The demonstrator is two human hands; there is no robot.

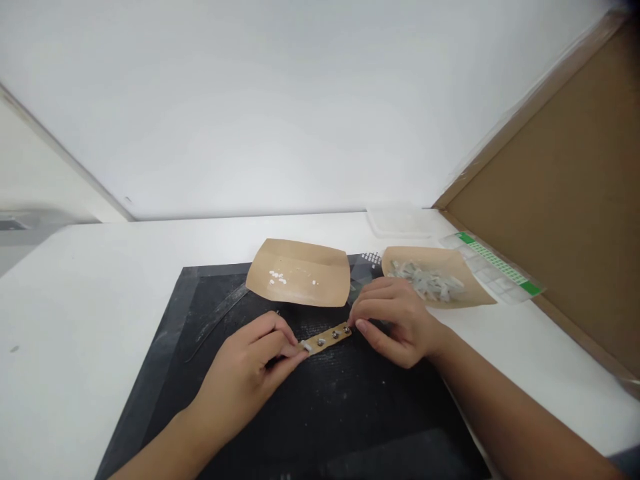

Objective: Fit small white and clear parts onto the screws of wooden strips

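Over the middle of a black mat (300, 413), I hold a narrow tan strip (327, 339) on a slant, its right end farther from me than its left. My left hand (260, 350) has the near end pinched between thumb and fingers. My right hand (393, 317) is at the far end, fingers curled, a fingertip right by the tip of the strip; I cannot tell whether I am gripping it there or only touching. Along the strip sit three small dark studs (335, 335), and a whitish piece (306, 346) lies close to my left fingertips.

Just beyond the strip, a tan sheet (300, 260) rests with white bits (277, 277) scattered on it. Past my right hand, a second tan sheet (473, 293) carries a heap of pale, translucent pieces (433, 281). Beside that lies a clear sheet with green ends (500, 267), on the white table (75, 300), near a brown panel (575, 167) standing at my right.
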